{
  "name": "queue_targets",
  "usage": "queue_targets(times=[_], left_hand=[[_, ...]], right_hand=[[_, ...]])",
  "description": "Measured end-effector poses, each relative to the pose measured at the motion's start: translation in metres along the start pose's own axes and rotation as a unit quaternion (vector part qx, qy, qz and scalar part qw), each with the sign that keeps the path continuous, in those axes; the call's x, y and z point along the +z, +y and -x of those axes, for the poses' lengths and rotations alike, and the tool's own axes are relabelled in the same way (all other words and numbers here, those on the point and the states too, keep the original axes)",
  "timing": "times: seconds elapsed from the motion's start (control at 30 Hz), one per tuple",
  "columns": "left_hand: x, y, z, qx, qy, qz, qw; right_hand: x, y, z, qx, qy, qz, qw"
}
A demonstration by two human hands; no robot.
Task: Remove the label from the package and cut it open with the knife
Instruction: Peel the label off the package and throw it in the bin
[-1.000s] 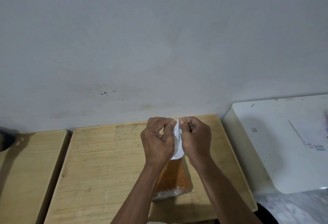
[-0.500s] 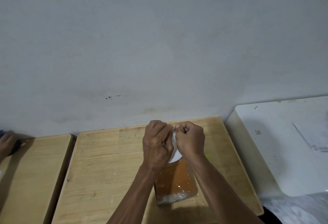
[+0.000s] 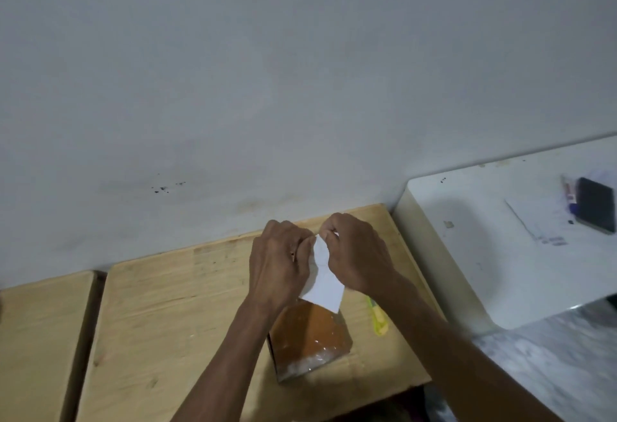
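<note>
A clear plastic package (image 3: 309, 338) filled with orange-brown contents stands on the wooden table (image 3: 173, 314). A white label (image 3: 324, 284) covers its top. My left hand (image 3: 278, 264) and my right hand (image 3: 355, 251) both pinch the label's upper edge, fingers closed on it, one on each side. A yellow-green handled object (image 3: 377, 319), possibly the knife, lies on the table just right of the package, partly hidden under my right forearm.
A second wooden table (image 3: 40, 338) stands to the left with a narrow gap between. A white counter (image 3: 484, 254) at the right holds a paper sheet (image 3: 541, 221), a dark phone (image 3: 596, 204) and a pen (image 3: 569, 198). A grey wall rises behind.
The white label shows more below my hands than before, and the view has shifted, bringing the phone on the white counter into view. Another person's hand at far left is gone.
</note>
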State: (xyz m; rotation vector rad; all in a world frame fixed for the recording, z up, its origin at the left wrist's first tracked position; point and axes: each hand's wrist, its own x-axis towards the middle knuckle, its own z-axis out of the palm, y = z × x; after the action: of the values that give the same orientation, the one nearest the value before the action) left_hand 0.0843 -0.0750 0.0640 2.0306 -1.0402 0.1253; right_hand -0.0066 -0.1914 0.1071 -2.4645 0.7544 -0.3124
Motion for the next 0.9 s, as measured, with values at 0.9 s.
queue_targets(times=[0.9], left_hand=[[0.094,0.202,0.073,-0.272,0.108,0.156,0.943]], right_hand=[[-0.172,0.222,0.168,0.195,0.252,-0.285,0.904]])
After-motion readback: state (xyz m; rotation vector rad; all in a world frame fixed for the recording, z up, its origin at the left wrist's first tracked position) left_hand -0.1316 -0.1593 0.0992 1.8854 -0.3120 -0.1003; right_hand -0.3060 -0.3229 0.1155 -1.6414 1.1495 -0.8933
